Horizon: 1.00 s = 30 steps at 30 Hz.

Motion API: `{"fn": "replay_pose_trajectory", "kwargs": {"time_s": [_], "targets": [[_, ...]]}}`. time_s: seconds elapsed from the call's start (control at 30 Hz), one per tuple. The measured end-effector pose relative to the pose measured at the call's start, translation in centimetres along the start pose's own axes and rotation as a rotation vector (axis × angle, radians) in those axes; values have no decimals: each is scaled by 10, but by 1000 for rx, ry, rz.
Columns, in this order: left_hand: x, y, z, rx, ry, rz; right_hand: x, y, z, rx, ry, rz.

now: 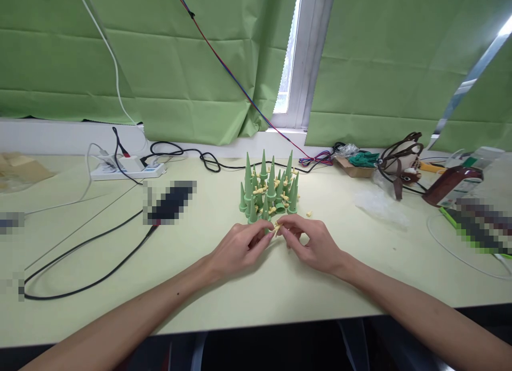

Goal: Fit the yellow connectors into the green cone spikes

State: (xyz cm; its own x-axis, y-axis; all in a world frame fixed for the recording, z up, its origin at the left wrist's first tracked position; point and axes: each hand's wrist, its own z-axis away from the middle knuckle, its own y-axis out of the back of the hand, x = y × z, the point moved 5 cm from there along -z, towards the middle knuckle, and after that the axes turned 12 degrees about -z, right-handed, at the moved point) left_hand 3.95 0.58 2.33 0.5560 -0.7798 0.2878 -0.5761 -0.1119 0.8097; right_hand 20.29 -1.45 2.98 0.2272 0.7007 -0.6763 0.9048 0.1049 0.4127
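Observation:
Between the fingertips of both hands is a small pale-yellow plastic piece (277, 228), partly covered by the fingers. My left hand (244, 242) pinches it from the left, thumb and index finger together. From the right, my right hand (314, 242) grips it in the same way. Just beyond the hands stands a cluster of green pointed cones (271, 182) of differing heights, with small yellow pieces (260, 190) scattered among them. One loose yellow piece (309, 214) lies on the table to the right of the cluster.
A white power strip (128, 171) with plugs lies at the back left, near a blurred dark device (171, 202) on a black cable (86, 295). To the right are plastic wrap (382, 208), a small cardboard box (354, 167), a bag (402, 155) and a brown bottle (452, 185).

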Motion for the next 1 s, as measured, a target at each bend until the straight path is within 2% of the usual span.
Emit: {"fn": "replay_pose_trajectory", "kwargs": {"time_s": [0.2,0.43,0.73,0.87,1.0], "targets": [[1,2,-1,5,-17,-22,6,2,-1,21,-61,40],[-1,0,0,7,-14,-18,8,-1,-3,-36,-6,128],[-8,7,-1,175,150,67,9,3,-2,19,-13,163],[-11,3,-2,89,194,37,8,4,-3,35,-20,172],[-14,-4,-3,-54,254,-24,10,4,-4,49,-23,158]]}}
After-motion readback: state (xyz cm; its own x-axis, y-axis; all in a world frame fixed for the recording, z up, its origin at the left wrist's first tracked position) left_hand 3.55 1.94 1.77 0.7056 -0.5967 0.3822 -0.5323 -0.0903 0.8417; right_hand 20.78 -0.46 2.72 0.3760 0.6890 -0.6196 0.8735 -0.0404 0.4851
